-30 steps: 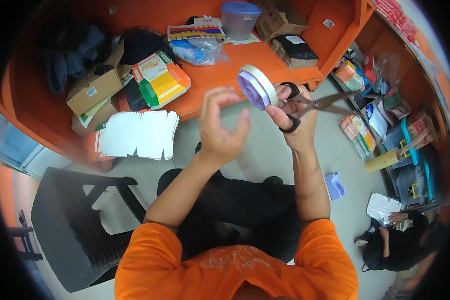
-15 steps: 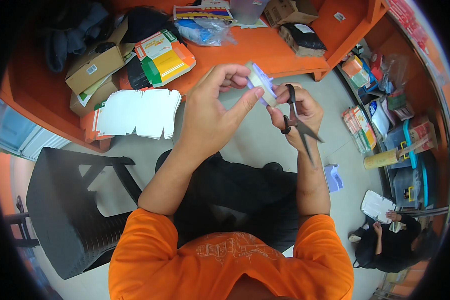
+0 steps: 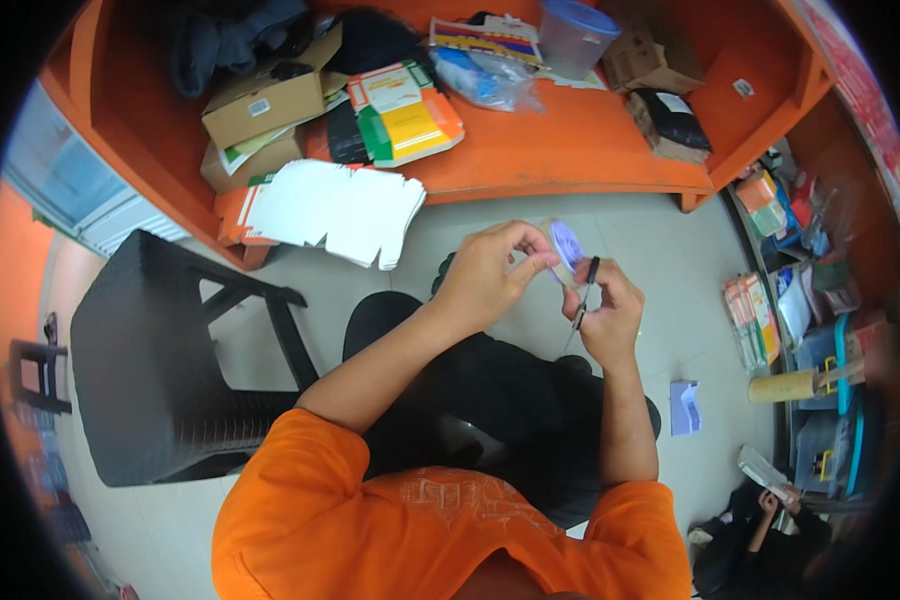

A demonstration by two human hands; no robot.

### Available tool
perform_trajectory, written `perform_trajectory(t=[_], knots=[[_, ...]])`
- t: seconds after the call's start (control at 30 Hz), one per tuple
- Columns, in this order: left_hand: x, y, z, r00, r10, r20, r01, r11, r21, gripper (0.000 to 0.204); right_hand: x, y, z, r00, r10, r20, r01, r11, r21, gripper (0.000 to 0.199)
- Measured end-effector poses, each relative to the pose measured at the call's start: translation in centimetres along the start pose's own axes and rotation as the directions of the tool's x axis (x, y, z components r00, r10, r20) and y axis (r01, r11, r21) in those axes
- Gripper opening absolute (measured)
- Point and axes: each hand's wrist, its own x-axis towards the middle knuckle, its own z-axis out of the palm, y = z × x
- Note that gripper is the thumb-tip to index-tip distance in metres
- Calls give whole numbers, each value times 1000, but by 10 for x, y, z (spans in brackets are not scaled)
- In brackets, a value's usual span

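A roll of clear tape on a purple core (image 3: 566, 242) is held up in front of me, between my two hands. My left hand (image 3: 495, 270) pinches at its left edge, thumb and forefinger together; whether they grip the roll's rim or a loose end of tape is too small to tell. My right hand (image 3: 610, 310) has its fingers closed on dark-handled scissors (image 3: 580, 316), blades pointing down toward my lap. Its fingertips also touch the roll's lower right side. A purple plastic piece (image 3: 685, 408), like a tape dispenser part, lies on the floor to the right.
Ahead, an orange shelf (image 3: 570, 165) bears flattened white cartons (image 3: 335, 208), a coloured box (image 3: 405, 115), cardboard boxes (image 3: 270, 105) and a plastic tub (image 3: 576, 40). A black stool (image 3: 160, 370) stands left. To the right are stacked goods (image 3: 750, 320) and a seated person (image 3: 765, 545) holding something white.
Both hands have come lower and nearer my lap with the tape and scissors. The left fingers have shifted to a pinch at the roll's edge. The view has swung, moving the shelf rightward.
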Motion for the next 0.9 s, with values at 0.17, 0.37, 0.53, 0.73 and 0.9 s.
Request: perform_trajectory(t=[0.17,0.37,0.53,0.73,0.9], knots=[[-30,-40,14,992,-77,105,62,989,137,17,-63,11,15,953,297,56,-300,951,71,33],[-37,-40,27,973,-98,208,28,949,315,15,-87,3,19,854,518,47,-518,841,155,22],[-18,-28,31,972,84,219,-163,914,372,11,-73,5,8,773,630,66,-627,746,224,19],[53,40,-7,958,134,253,-234,878,419,15,8,-19,-7,866,497,-52,-464,839,283,22],[93,93,-30,919,229,322,-373,771,516,18,53,-34,-14,881,460,-115,-386,837,389,26]])
